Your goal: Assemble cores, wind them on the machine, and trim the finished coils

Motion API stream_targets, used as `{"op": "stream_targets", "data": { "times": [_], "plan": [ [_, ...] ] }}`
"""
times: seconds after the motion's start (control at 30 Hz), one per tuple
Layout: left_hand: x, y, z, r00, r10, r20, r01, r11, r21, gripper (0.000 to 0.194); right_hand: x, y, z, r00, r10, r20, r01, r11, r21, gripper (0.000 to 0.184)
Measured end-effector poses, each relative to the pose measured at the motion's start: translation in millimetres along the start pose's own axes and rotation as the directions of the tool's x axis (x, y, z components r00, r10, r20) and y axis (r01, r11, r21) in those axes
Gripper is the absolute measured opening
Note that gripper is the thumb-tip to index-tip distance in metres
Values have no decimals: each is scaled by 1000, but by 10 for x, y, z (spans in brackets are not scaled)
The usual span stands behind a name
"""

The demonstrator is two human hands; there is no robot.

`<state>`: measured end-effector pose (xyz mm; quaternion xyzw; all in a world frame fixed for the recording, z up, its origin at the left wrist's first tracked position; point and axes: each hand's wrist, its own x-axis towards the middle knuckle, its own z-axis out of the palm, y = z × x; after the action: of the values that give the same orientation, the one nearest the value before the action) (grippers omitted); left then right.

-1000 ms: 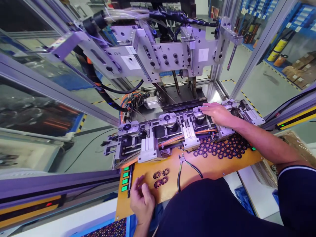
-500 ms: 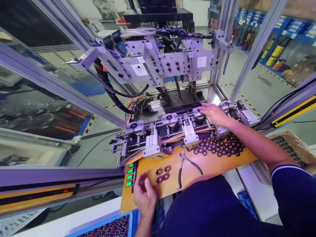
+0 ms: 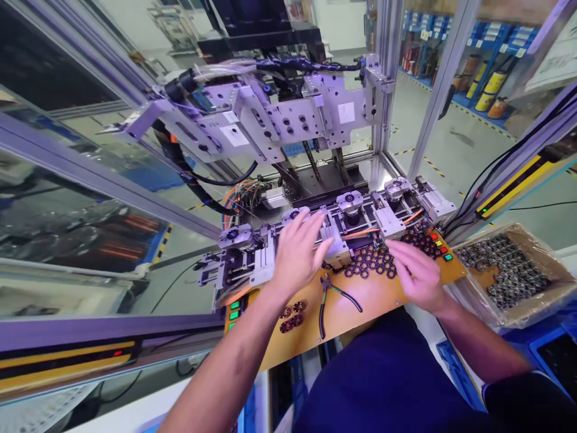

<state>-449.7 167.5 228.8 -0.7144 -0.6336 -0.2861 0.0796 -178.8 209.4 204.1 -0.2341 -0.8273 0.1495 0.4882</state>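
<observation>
My left hand (image 3: 300, 249) is raised over the second clamping station (image 3: 293, 214) from the left, fingers spread, with nothing visible in it. It partly hides that station; whether it touches the metal I cannot tell. Over the right part of a pile of small dark ring-shaped parts (image 3: 369, 263) is my right hand (image 3: 417, 273). Its fingers are drawn together near the front of the fixture, and whatever they pinch is too small to make out. Below my left hand, several similar rings (image 3: 291, 323) lie on the orange board (image 3: 356, 325), beside diagonal cutters (image 3: 326, 282) with spread handles.
Other stations (image 3: 237, 236) line the fixture, below a large metal plate assembly (image 3: 288, 117) with hoses. A box of metal parts (image 3: 509, 270) stands at right. Coloured buttons (image 3: 442, 249) sit on the board's right end. Yellow sensor bars (image 3: 509, 186) flank the frame.
My left hand has moved up from the board's left edge to over the fixture. My right hand has come back from the third station to the ring pile. The view has shifted.
</observation>
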Motion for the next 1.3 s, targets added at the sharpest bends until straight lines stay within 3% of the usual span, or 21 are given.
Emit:
{"op": "stream_targets", "data": {
  "times": [0.1, 0.2, 0.3, 0.47, 0.6, 0.73, 0.8, 0.87, 0.97, 1.07, 1.13, 1.2, 1.3],
  "plan": [
    [564, 9, 278, 962, 29, 270, -65, 990, 125, 48, -340, -51, -2, 993, 110, 36, -111, 993, 33, 46],
    [828, -3, 496, 929, 22, 369, -94, 979, 179, 48, -638, -58, -81, 980, 191, 61, -192, 981, 3, 42],
    [906, -18, 577, 907, 23, 420, -117, 973, 199, 48, -874, -42, -168, 961, 267, 65, -265, 963, -37, 37],
    [938, -13, 548, 876, 12, 483, -134, 967, 219, 48, -1056, 5, -176, 948, 304, 89, -298, 951, -80, 32],
    [978, 17, 543, 866, -29, 499, -95, 971, 221, 47, -1072, 150, -19, 944, 286, 167, -272, 957, -103, 30],
    [950, 124, 474, 870, -72, 487, -34, 978, 206, 55, -1048, 401, 276, 931, 244, 272, -207, 966, -155, 27],
    [809, 243, 360, 921, -91, 378, 24, 984, 178, 61, -1012, 494, 437, 917, 211, 338, -160, 972, -172, 24],
    [527, 391, 210, 979, -78, 186, 64, 995, 78, 62, -958, 534, 579, 900, 180, 396, -118, 977, -176, 23],
    [-136, 575, 18, 999, -47, -9, 46, 992, -121, 57, -859, 525, 739, 881, 159, 446, -85, 980, -181, 21],
    [-886, 630, -25, 981, -181, 71, 194, 939, -283, 43, -777, 519, 844, 870, 152, 468, -73, 981, -181, 19],
    [-1292, 617, 25, 928, -335, 160, 371, 857, -358, 34, -740, 534, 886, 867, 142, 477, -72, 984, -163, 20],
    [-1558, 613, 97, 882, -426, 202, 472, 795, -382, 29, -704, 530, 896, 869, 126, 479, -76, 989, -123, 22],
    [-1678, 678, 167, 847, -479, 232, 531, 734, -423, 27, -625, 383, 839, 878, 75, 472, -82, 997, -6, 22]
  ]
}}
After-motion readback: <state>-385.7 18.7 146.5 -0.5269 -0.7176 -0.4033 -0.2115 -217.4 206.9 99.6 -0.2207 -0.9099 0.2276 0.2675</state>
